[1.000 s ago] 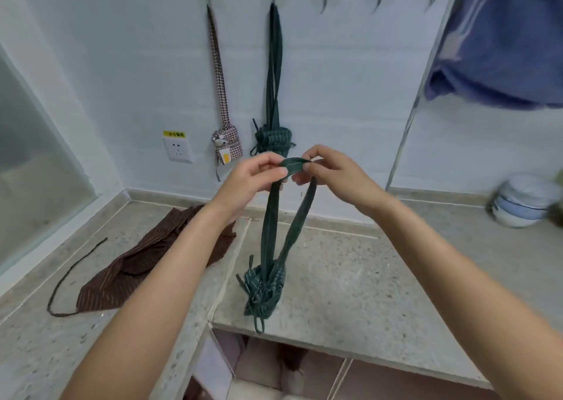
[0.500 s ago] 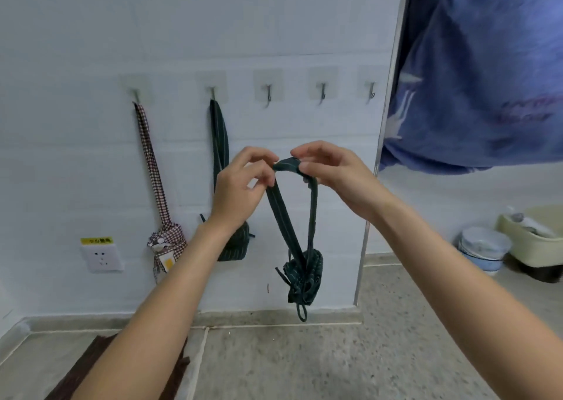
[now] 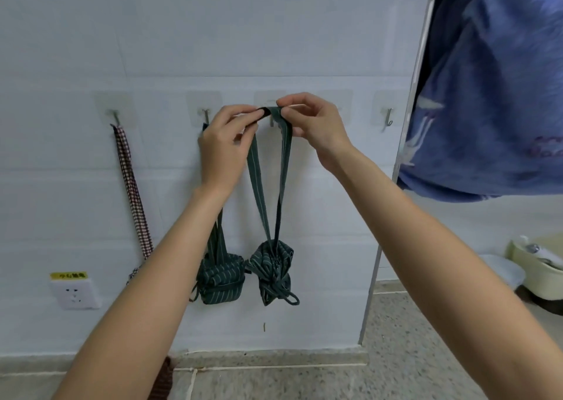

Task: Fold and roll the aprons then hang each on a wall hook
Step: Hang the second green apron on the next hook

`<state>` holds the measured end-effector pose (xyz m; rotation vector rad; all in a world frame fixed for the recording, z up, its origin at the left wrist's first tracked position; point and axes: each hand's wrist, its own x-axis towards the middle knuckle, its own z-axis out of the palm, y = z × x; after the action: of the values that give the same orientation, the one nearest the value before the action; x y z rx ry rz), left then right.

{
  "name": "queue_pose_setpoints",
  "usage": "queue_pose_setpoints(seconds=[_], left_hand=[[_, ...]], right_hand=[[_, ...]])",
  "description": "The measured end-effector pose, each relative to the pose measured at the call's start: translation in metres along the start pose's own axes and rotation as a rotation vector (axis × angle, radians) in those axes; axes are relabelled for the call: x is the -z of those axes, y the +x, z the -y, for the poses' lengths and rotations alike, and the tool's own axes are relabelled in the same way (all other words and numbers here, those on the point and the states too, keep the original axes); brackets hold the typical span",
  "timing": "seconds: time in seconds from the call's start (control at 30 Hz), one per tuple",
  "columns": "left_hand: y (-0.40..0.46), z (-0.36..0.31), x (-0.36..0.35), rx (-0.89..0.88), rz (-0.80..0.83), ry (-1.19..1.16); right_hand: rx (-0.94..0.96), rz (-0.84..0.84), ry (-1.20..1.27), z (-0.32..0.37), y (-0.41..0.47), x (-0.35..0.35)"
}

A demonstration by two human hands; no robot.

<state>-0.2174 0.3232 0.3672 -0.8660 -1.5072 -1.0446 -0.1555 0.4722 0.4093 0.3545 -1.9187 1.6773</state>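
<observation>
apron: rolled green striped bundle (image 3: 272, 270) dangles by its neck loop (image 3: 269, 168), right at the 3rd hook (image 3: 272, 121)
hands: left hand (image 3: 227, 146) and right hand (image 3: 310, 124) both pinch the loop's top
risk: loop misses the small hook, bundle drops
neighbors: 2 aprons already hung left, plaid one (image 3: 132, 192) far left
</observation>
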Motion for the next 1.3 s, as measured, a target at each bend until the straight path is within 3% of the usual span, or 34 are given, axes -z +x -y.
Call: queue_pose_setpoints(seconds=[0.17,0.3,0.53,0.63,0.7,0.77,0.83,0.87,0.97,1.1,1.17,1.23,1.3], left_hand=[[0.008,0.017,-0.012,0.09,0.067,0.07],[-0.004,0.019,-0.017,0.127,0.132,0.024],[-0.033,0.002,-0.008,0.35,0.234,-0.159],[-0.071,-0.005,0.006,0.485,0.241,-0.017],[-0.104,-0.009,0.013,0.588,0.47,0.177],[-0.137,-0.013,0.017,0.698,0.824,0.327],[-0.163,-0.018,0.015,0.793,1.037,0.336],[-0.171,-0.019,0.014,0.818,1.068,0.306],[-0.186,-0.018,0.014,0.869,0.994,0.084],[-0.197,-0.007,0.019,0.87,1.016,-0.257],[-0.196,-0.002,0.018,0.868,1.028,-0.345],[-0.194,0.002,0.017,0.877,1.01,-0.373],[-0.195,0.006,0.015,0.882,1.008,-0.355]], right_hand=[[0.093,-0.269,-0.253,-0.018,0.019,-0.011],[0.127,-0.354,-0.314,-0.033,0.009,-0.015],[0.056,-0.111,-0.256,-0.058,-0.023,-0.013],[-0.023,-0.08,-0.292,-0.087,-0.058,-0.004],[-0.117,-0.004,-0.476,-0.119,-0.088,0.004],[-0.256,0.092,-0.552,-0.148,-0.118,0.009],[-0.398,0.136,-0.414,-0.164,-0.146,0.006],[-0.423,0.133,-0.321,-0.167,-0.156,0.004],[-0.292,0.102,-0.25,-0.173,-0.179,0.003],[-0.044,0.051,-0.511,-0.18,-0.183,0.012],[-0.081,0.045,-0.44,-0.182,-0.176,0.015],[-0.217,0.165,-0.264,-0.182,-0.17,0.016],[-0.289,0.284,-0.263,-0.189,-0.167,0.015]])
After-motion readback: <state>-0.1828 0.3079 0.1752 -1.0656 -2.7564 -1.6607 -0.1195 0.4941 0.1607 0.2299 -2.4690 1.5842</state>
